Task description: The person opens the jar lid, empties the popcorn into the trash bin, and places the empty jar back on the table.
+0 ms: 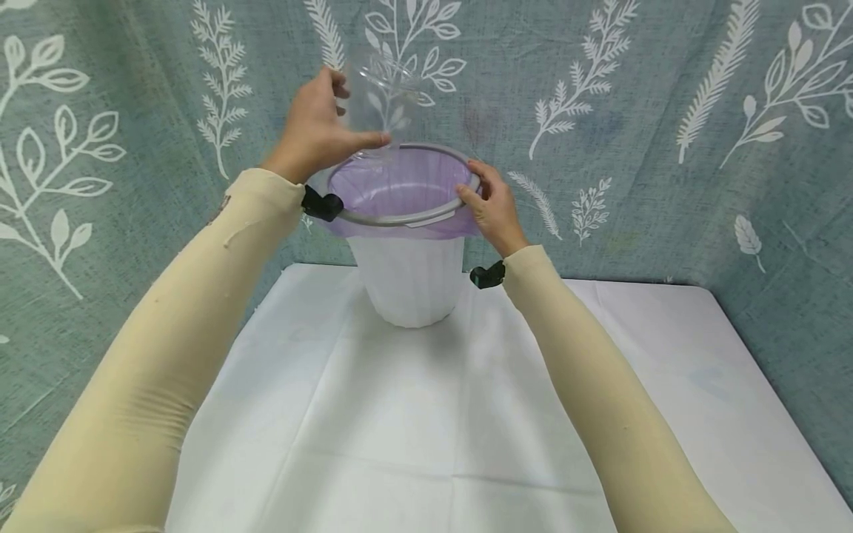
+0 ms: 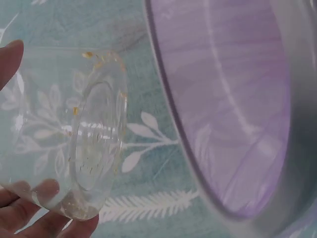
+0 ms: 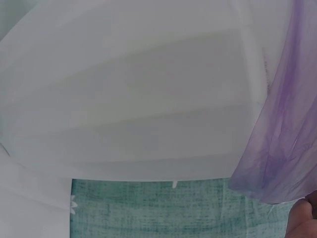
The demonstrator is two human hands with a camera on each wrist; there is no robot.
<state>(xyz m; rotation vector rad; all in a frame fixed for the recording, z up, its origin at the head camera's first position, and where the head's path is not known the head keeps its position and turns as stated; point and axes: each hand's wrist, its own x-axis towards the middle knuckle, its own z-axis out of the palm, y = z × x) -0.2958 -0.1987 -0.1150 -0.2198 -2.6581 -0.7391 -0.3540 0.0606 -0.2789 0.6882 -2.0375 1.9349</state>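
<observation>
In the head view my left hand (image 1: 316, 126) grips a clear plastic cup (image 1: 383, 100) above the left side of a white trash can (image 1: 409, 274). The left wrist view shows the see-through cup (image 2: 59, 114) tipped sideways, with small yellow-orange bits stuck near its base, thumb on one side and fingers on the other. A thin purple bag (image 1: 400, 185) lines the can and folds over under its grey rim ring (image 1: 393, 220). My right hand (image 1: 494, 207) holds that ring at the right, thumb on top. Only a fingertip (image 3: 299, 218) shows in the right wrist view, beside the bag's loose edge.
The can stands near the back of a table covered with a white cloth (image 1: 400, 429). A green-blue curtain (image 1: 600, 148) with white leaf prints hangs behind the table and at both sides.
</observation>
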